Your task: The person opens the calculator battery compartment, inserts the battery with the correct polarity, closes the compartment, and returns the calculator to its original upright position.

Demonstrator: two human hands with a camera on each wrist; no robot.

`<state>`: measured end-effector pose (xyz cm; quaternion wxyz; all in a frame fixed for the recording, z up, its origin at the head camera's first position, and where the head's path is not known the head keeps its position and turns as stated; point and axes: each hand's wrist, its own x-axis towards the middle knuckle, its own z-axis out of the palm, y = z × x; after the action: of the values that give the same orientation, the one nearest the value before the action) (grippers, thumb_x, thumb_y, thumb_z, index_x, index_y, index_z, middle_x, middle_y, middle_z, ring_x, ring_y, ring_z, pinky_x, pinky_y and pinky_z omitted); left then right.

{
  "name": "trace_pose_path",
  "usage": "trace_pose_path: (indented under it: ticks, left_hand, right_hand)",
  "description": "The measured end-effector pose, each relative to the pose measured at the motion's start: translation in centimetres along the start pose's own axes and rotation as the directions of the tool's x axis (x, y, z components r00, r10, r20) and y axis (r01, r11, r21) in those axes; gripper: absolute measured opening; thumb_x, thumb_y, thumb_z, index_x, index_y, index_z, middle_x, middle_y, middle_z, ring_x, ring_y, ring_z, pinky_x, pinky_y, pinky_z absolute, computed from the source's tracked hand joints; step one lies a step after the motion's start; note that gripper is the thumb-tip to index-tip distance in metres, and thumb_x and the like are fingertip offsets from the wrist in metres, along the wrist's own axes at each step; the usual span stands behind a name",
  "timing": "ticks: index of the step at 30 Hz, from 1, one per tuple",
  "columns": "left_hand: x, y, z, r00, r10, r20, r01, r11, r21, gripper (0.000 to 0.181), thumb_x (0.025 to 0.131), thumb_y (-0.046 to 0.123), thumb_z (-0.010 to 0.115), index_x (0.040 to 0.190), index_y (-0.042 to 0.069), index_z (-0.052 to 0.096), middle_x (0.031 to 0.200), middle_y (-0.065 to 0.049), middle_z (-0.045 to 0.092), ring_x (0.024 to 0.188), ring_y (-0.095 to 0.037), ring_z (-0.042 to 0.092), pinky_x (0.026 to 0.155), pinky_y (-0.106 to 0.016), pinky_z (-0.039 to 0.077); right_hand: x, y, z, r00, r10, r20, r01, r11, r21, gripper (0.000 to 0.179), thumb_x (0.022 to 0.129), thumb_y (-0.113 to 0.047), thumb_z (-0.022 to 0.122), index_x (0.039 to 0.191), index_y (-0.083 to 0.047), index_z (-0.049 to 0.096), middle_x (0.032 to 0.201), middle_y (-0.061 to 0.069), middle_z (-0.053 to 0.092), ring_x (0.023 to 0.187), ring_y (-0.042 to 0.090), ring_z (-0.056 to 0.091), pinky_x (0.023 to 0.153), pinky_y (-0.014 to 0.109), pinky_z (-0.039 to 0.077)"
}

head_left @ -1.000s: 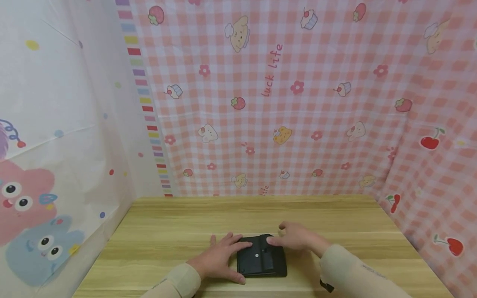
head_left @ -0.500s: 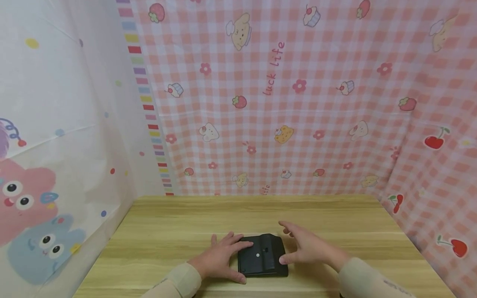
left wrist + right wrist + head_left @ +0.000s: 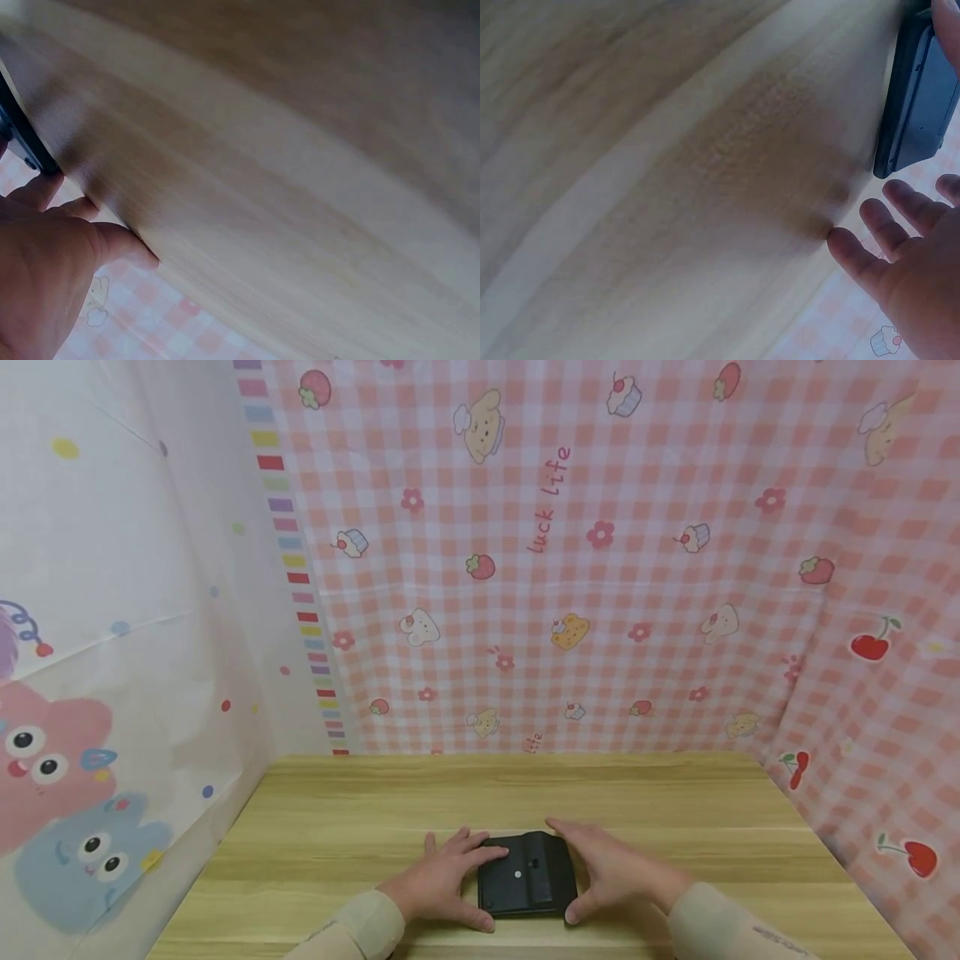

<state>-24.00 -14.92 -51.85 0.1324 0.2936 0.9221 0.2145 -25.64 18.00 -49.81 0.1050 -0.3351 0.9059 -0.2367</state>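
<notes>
A flat black device (image 3: 504, 881) lies on the table, with a raised band, a small slot and a pale round spot on its upper face; it looks like the underside of a calculator. My left hand (image 3: 438, 881) rests at its left side, index fingertip on top and thumb by the near left corner. Around the right side stands my right hand (image 3: 618, 864), fingers spread and fairly straight, thumb at the near right corner. In the right wrist view the device (image 3: 922, 94) shows its thick edge beside the fingers (image 3: 855, 259). Only a dark corner of the device (image 3: 26, 142) appears in the left wrist view.
The wood-grain table (image 3: 360, 802) extends around both hands. A pink checked cloth (image 3: 525, 677) hangs behind it and on the right. At the left hangs a white printed cloth (image 3: 150, 718).
My right hand has drawn back from the device's top, with the thumb lifted off the raised band, then come in again to its right edge. The left hand and device stay put.
</notes>
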Motion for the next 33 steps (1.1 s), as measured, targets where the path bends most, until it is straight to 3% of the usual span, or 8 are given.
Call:
trace_pose_path:
  ticks: [12, 23, 33]
  left_hand:
    - [0.03, -0.12, 0.18, 1.0, 0.006, -0.002, -0.006, 1.0, -0.012, 0.096, 0.08, 0.069, 0.084, 0.163, 0.046, 0.041, 0.175, -0.01, 0.034, 0.164, -0.046, 0.023, 0.116, -0.09, 0.011]
    - [-0.07, -0.04, 0.09, 1.0, 0.006, -0.004, -0.006, 1.0, -0.015, 0.096, 0.08, 0.068, 0.085, 0.163, 0.044, 0.041, 0.175, -0.01, 0.034, 0.164, -0.046, 0.023, 0.116, -0.09, 0.01]
    - [-0.07, 0.05, 0.09, 1.0, 0.005, -0.012, -0.005, 0.999, -0.034, 0.095, 0.08, 0.065, 0.087, 0.161, 0.044, 0.044, 0.174, -0.011, 0.036, 0.164, -0.047, 0.024, 0.116, -0.09, 0.009]
  right_hand:
    - [0.15, -0.41, -0.02, 0.995, 0.05, 0.081, -0.05, 0.999, -0.014, 0.132, 0.065, -0.053, 0.102, 0.169, -0.015, 0.029, 0.162, 0.01, 0.053, 0.145, 0.036, 0.048, 0.116, 0.065, 0.043]
    - [0.44, -0.39, 0.28, 0.995, 0.051, 0.086, -0.048, 0.998, -0.042, 0.129, 0.067, -0.05, 0.1, 0.169, -0.016, 0.029, 0.163, 0.008, 0.053, 0.146, 0.034, 0.048, 0.118, 0.066, 0.04]
    - [0.7, -0.65, 0.34, 0.998, 0.035, 0.06, -0.031, 0.997, -0.064, 0.126, 0.064, -0.044, 0.099, 0.167, -0.014, 0.033, 0.156, 0.008, 0.059, 0.137, 0.031, 0.055, 0.11, 0.054, 0.05]
